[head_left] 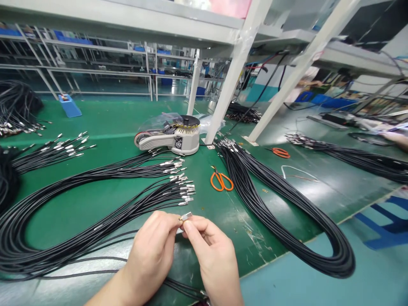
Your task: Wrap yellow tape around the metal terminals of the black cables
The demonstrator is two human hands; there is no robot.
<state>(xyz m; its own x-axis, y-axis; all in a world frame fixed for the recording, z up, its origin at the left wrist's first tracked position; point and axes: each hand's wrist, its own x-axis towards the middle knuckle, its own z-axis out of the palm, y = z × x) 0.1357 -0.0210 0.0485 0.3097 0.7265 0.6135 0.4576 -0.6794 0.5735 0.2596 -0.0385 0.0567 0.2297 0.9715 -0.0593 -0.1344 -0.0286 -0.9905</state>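
We located the silver connector [186, 216] between our hands, over the tabletop [105, 123], its long axis slanting away rightward. The left hand [151, 250] pinched its left end; the right hand's [215, 250] fingers closed narrowly against its near side.

Workshop: green bench [108, 117], bundled cables [153, 199].

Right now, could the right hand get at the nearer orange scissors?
Probably yes: nothing seems to stand between the right hand and the scissors on the table, though it is busy with a metal plug.
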